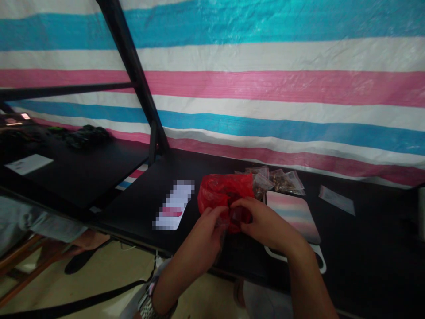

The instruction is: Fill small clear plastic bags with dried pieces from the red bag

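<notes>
Red bag (223, 195): thin, crinkled, glossy plastic film. Small packets (282, 180): clear, shiny plastic. Desk (365, 239): black, smooth, matt top. Backdrop sheet (265, 88): woven striped plastic tarpaulin with slight sheen. Flat scale (292, 215): mirror-glossy plate. Watch (148, 308): metal band.

Blk table (133, 208) w/ bags (279, 179), paper (174, 204)

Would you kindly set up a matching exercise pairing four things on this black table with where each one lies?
Things:
1. red plastic bag
2. small clear packets
3. pastel striped tray
4. empty clear bag

Places:
A. alone, far right
B. against the striped tarp, behind the tray
C. between left hand and right hand
D. right of the hands

Pairs: 1-C, 2-B, 3-D, 4-A
</notes>
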### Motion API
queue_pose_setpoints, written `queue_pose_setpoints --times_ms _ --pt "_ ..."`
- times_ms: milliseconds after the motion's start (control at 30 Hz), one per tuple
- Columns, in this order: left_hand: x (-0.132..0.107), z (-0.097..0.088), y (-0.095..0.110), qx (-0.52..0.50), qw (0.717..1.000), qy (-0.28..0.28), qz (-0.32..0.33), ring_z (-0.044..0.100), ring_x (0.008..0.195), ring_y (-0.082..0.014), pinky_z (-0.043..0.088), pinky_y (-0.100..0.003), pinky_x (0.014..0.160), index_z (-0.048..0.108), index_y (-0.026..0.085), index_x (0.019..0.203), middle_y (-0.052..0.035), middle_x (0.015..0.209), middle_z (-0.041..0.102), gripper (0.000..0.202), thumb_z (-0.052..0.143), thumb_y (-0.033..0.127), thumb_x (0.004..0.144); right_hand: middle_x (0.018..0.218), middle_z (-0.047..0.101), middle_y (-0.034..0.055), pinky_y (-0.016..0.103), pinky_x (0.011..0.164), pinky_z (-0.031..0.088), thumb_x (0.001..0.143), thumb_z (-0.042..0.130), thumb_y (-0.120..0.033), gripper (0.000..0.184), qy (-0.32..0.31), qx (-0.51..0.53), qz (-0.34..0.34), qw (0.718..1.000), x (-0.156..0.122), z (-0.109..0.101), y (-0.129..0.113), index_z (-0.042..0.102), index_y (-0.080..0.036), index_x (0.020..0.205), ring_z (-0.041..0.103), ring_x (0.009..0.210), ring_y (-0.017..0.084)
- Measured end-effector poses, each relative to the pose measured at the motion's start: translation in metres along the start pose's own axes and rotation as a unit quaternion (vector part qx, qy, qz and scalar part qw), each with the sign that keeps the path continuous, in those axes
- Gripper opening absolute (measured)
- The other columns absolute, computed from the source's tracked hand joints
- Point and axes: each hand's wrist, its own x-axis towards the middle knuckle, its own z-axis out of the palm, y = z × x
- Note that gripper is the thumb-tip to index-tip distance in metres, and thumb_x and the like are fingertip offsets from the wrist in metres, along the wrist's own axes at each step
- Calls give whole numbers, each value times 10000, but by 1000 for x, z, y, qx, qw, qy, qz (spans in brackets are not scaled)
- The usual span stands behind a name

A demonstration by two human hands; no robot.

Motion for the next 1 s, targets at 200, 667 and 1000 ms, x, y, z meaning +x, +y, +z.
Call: queue_pose_setpoints --times_ms 200,667,1000 --pt "-2 -5 -3 14 1000 25 0 655 1295 -291 489 -504 1181 679 189 1361 -158 1391 690 445 461 211 974 1091 791 33 323 870 516 842 654 -94 380 -28 58 5 998 -3 -1 -5 764 -222 1183 711 947 202" --pt "1 -31 -7 11 996 80 -42 609 1304 -335 458 -559 1188 638 215 1408 -144 1371 666 508 583 238 903 1296 716 90 359 993 498 934 644 -167 357 58 -28 24 998 19 25 -24 704 -233 1280 713 1128 245" --pt "10 -31 -3 -83 996 -5 32 625 1341 -259 463 -475 1208 472 244 1535 -117 1458 646 532 507 280 1006 1307 707 98 358 941 503 887 667 -175 326 -6 -67 -18 998 16 24 -34 738 -220 1203 714 1127 264"
